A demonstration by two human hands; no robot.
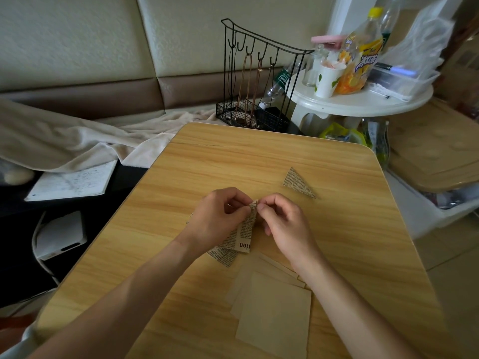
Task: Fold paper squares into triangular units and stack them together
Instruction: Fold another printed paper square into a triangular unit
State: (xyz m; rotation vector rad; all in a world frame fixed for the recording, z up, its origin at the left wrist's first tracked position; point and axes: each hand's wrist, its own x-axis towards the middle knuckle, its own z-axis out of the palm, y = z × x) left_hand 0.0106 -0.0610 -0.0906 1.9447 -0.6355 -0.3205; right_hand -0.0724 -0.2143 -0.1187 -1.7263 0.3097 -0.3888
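Head view. Item: newsprint paper unit [245, 230], mid-table [337, 229], part-folded. Left hand [219, 218] and right hand [282, 218] pinched its far tip, fingers [261, 207] curled onto the paper. Long axis ran near to far; narrow tip pointed far, wider printed end near. Step judged: creasing the tip; next move likely called for pressing the fold flat. Finished triangular unit [298, 183] lay far right, apart. Blank paper squares [274, 307] lay near.

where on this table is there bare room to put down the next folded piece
Bare wood along the far edge beyond the folded triangle, and on the table left of the left hand. Crowded near the unfolded squares under the right hand.
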